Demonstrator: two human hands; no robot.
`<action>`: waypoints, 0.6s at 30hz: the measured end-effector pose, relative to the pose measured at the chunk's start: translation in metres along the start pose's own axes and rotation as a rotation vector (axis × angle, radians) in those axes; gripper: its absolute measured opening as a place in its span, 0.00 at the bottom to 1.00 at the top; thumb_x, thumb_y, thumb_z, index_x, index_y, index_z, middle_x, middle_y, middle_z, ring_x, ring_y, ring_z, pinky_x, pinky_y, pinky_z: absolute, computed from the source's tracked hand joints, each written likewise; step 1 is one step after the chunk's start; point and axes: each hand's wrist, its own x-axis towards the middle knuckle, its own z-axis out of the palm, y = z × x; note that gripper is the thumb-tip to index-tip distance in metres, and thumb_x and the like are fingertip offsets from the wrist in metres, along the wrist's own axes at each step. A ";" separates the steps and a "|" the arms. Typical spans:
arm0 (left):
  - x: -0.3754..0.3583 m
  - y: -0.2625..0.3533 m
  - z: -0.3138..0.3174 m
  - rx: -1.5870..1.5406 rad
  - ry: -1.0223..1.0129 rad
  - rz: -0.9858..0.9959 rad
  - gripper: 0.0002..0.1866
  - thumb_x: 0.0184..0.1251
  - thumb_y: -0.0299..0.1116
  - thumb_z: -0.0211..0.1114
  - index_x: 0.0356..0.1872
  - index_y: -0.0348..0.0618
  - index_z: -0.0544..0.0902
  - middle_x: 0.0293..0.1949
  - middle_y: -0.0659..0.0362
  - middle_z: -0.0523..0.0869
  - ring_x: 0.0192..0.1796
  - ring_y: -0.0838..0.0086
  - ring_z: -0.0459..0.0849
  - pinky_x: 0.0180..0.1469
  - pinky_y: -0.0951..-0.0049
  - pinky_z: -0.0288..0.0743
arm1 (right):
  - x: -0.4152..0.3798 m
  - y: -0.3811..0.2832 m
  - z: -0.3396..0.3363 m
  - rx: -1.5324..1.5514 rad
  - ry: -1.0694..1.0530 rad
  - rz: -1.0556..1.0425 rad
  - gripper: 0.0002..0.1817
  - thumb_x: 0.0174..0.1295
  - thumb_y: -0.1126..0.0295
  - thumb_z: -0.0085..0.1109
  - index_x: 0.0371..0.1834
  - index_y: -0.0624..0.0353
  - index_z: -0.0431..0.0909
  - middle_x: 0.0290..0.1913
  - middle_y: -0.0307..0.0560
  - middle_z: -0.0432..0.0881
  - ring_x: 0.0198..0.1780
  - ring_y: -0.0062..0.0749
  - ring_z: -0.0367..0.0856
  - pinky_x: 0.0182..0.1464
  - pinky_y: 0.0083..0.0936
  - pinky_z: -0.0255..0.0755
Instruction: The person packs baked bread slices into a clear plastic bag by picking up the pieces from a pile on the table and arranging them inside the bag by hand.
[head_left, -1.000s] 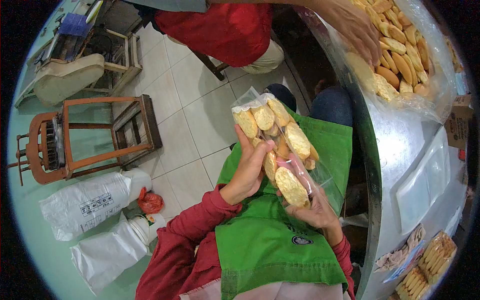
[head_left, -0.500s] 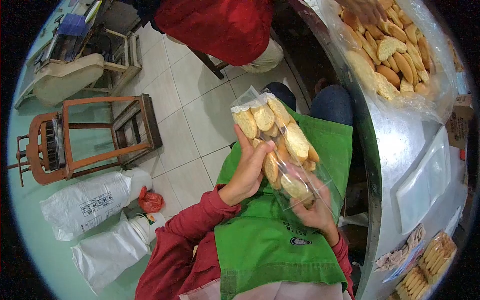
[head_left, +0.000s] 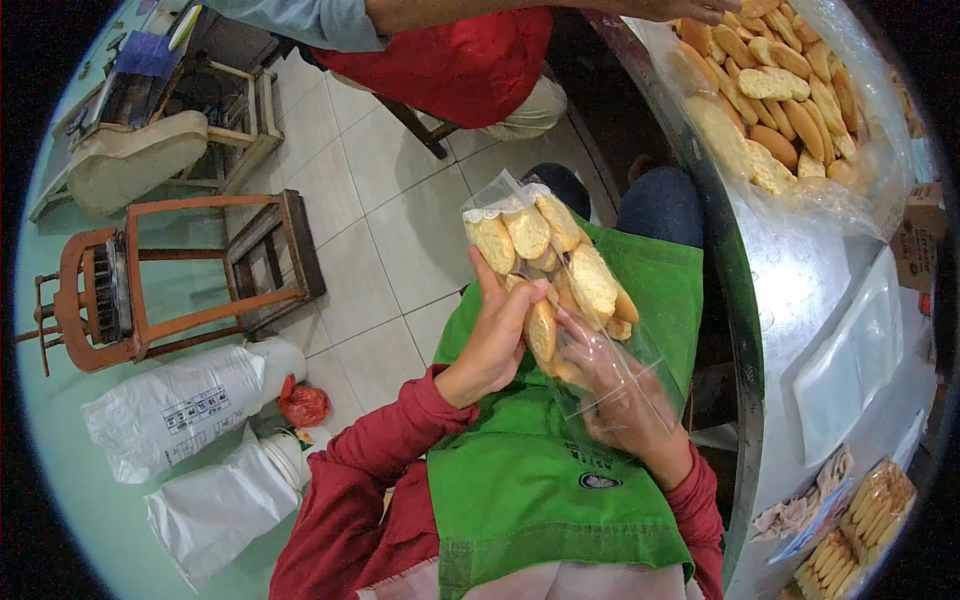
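A clear plastic bag (head_left: pixel 560 275) partly filled with golden toasted bread slices is held above my green apron (head_left: pixel 540 480). My left hand (head_left: pixel 495 335) grips the bag's left side from outside. My right hand (head_left: pixel 615 395) is pushed inside the bag's open mouth, with its fingers against the slices; whether it still holds one I cannot tell. A big heap of the same bread slices (head_left: pixel 770 85) lies on plastic sheeting on the metal table at upper right.
Another person in red (head_left: pixel 450 55) sits across, a hand (head_left: pixel 670 10) reaching over the heap. The metal table (head_left: pixel 800 300) curves along the right, with filled packs (head_left: pixel 860 520) at its lower end. A wooden frame (head_left: pixel 180 275) and white sacks (head_left: pixel 190 400) stand on the tiled floor at left.
My right hand has pushed a slice up into the bag and now sits deep inside it. The other person's hand has drawn back from the heap toward the top edge.
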 end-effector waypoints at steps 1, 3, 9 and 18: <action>0.000 -0.001 0.000 0.002 0.008 0.004 0.53 0.68 0.31 0.55 0.69 0.54 0.13 0.74 0.50 0.46 0.72 0.61 0.58 0.68 0.65 0.64 | -0.001 -0.001 0.000 -0.055 -0.003 -0.008 0.38 0.42 0.87 0.54 0.63 0.58 0.64 0.70 0.53 0.65 0.59 0.52 0.74 0.53 0.39 0.76; 0.000 -0.002 0.000 0.006 0.024 0.012 0.53 0.68 0.31 0.54 0.69 0.54 0.14 0.74 0.50 0.46 0.72 0.62 0.59 0.68 0.65 0.64 | -0.003 -0.003 -0.001 -0.135 0.002 -0.009 0.38 0.44 0.86 0.53 0.65 0.60 0.64 0.70 0.53 0.66 0.53 0.52 0.78 0.47 0.38 0.80; 0.000 -0.002 0.001 0.000 -0.020 0.043 0.53 0.67 0.30 0.54 0.69 0.55 0.14 0.74 0.50 0.47 0.72 0.61 0.58 0.69 0.63 0.62 | -0.006 -0.010 0.001 -0.235 0.018 0.048 0.34 0.45 0.85 0.54 0.62 0.64 0.67 0.67 0.54 0.69 0.52 0.51 0.78 0.46 0.38 0.79; 0.000 -0.001 0.001 -0.016 0.005 0.034 0.52 0.68 0.30 0.53 0.69 0.55 0.14 0.74 0.51 0.46 0.72 0.62 0.58 0.68 0.63 0.64 | -0.007 -0.002 0.008 0.222 0.176 0.118 0.29 0.54 0.84 0.57 0.63 0.65 0.69 0.60 0.56 0.76 0.59 0.49 0.78 0.57 0.29 0.74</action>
